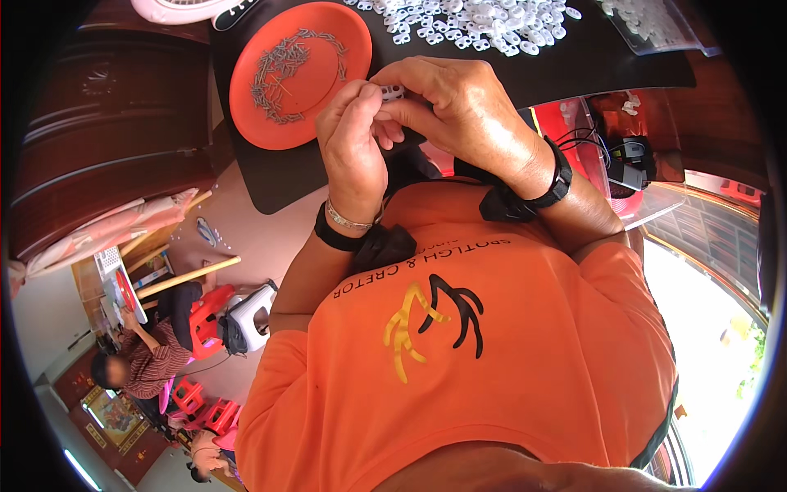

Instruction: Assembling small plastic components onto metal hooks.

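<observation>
- Both hands meet at frame centre: right hand (459, 107) pinches a small white plastic piece (393, 91).
- Left hand (352, 135) closes fingers against it, apparently mid-assembly.
- Orange plate (344, 37) of metal pins (283, 70) sits upper left.

black table (270, 176) – orange plate (348, 37), heap of white pieces (475, 20) on it.

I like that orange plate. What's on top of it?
On the orange plate lies a loose heap of small thin grey metal pieces. They are too small to tell apart. Whatever lies under the heap is covered.
</observation>
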A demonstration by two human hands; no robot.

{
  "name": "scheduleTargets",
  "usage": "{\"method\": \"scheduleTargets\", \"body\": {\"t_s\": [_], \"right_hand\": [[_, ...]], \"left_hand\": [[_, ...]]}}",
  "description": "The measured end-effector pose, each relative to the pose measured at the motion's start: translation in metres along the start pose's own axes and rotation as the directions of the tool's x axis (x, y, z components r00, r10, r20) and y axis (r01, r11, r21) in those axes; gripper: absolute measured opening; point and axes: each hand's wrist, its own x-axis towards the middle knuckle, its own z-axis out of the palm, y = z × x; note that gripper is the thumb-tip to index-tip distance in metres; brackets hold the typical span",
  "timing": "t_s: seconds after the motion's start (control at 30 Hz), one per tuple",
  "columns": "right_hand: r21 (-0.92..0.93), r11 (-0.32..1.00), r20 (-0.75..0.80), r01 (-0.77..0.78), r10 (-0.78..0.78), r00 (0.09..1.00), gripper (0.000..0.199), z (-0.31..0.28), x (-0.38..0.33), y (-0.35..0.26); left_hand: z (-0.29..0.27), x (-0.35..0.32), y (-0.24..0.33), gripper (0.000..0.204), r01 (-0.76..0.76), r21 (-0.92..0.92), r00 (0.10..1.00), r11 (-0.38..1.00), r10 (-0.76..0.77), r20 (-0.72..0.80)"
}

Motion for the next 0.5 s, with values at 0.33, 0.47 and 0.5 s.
{"method": "scheduleTargets", "body": {"t_s": [0.33, 0.47, 0.5], "right_hand": [[-0.013, 0.998, 0.049, 0.060, -0.060, 0.997, 0.017, -0.0080, -0.0019, 0.0006], [0.016, 0.999, 0.023, 0.050, -0.051, 0.998, 0.013, -0.0092, -0.0026, -0.0024], [0.031, 0.997, 0.006, 0.072, -0.072, 0.997, 0.012, -0.0100, -0.0019, -0.0020]], "left_hand": [[0.0058, -0.0074, 0.0028, 0.025, -0.080, 0.094, 0.997, 0.992, 0.078, 0.022], [0.0041, -0.0081, 0.0013, 0.026, -0.029, 0.100, 1.000, 0.995, 0.028, 0.004], [0.0059, -0.0088, 0.0013, 0.027, 0.008, 0.075, 1.000, 0.997, -0.007, -0.020]]}}
